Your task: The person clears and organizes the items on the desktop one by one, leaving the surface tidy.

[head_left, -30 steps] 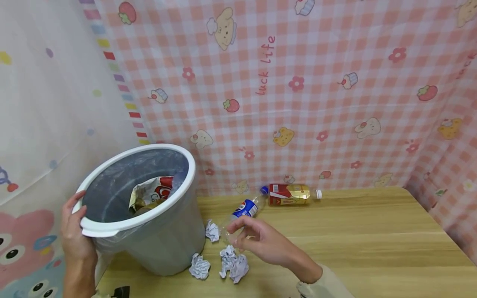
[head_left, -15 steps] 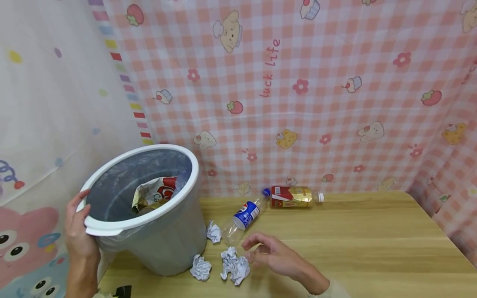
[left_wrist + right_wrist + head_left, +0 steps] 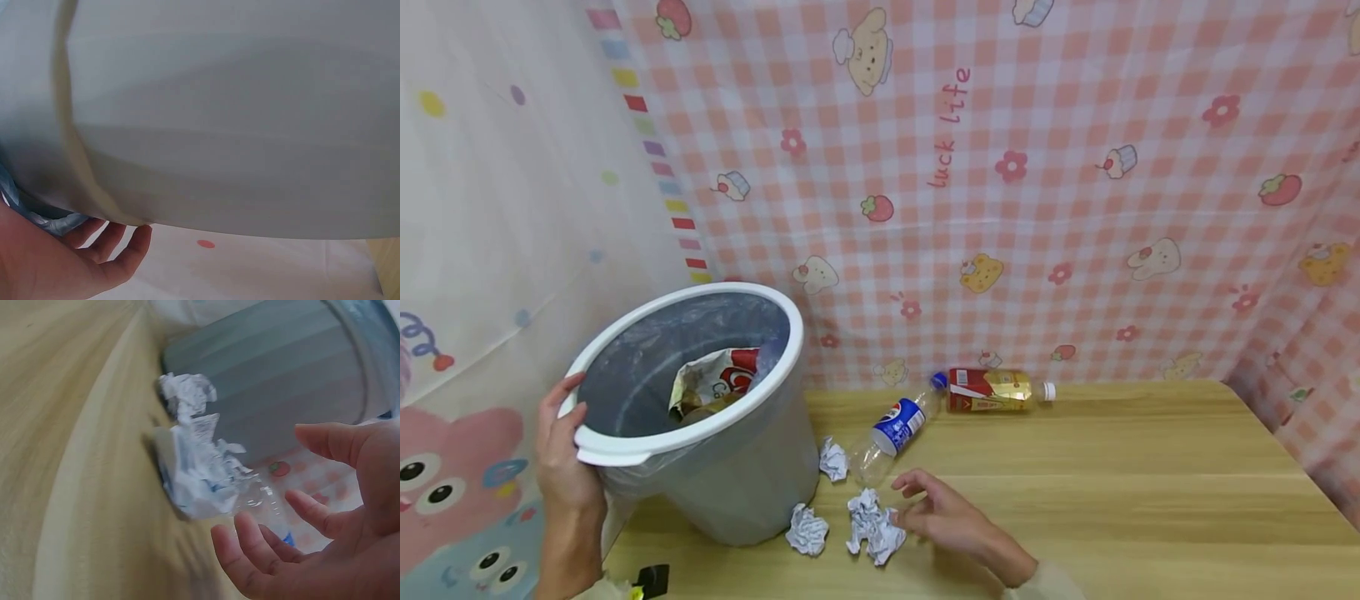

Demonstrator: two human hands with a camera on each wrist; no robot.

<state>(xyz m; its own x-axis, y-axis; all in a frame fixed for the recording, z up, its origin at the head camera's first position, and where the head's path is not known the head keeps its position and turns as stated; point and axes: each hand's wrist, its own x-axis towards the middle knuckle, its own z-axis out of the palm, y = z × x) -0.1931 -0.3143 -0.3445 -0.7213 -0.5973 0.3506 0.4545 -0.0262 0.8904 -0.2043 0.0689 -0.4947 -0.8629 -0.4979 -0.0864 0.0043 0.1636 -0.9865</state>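
Observation:
My left hand [image 3: 571,467] grips the white rim [image 3: 617,450] of a grey trash can [image 3: 752,483], its fingers hooked over the edge. In the left wrist view the can's grey wall [image 3: 237,125] fills most of the picture, and the fingers [image 3: 134,250] curl under its edge. My right hand [image 3: 951,517] hovers with spread, slightly bent fingers just right of a crumpled paper clump [image 3: 876,527]. The right wrist view shows a gap between those fingertips and the paper [image 3: 200,472]. Two other paper balls, one nearer [image 3: 807,530] and one farther [image 3: 832,459], lie beside the can.
A clear plastic Pepsi bottle [image 3: 898,425] lies behind the paper. Beside it a red and gold bottle [image 3: 991,390] lies along the back of the wooden table [image 3: 1150,500]. Inside the lined can is a red and white wrapper [image 3: 718,379]. Printed curtains [image 3: 1000,208] hang behind.
My right hand has moved down from over the Pepsi bottle to the right side of the paper clump. The left hand keeps its grip on the rim. The view shifted slightly.

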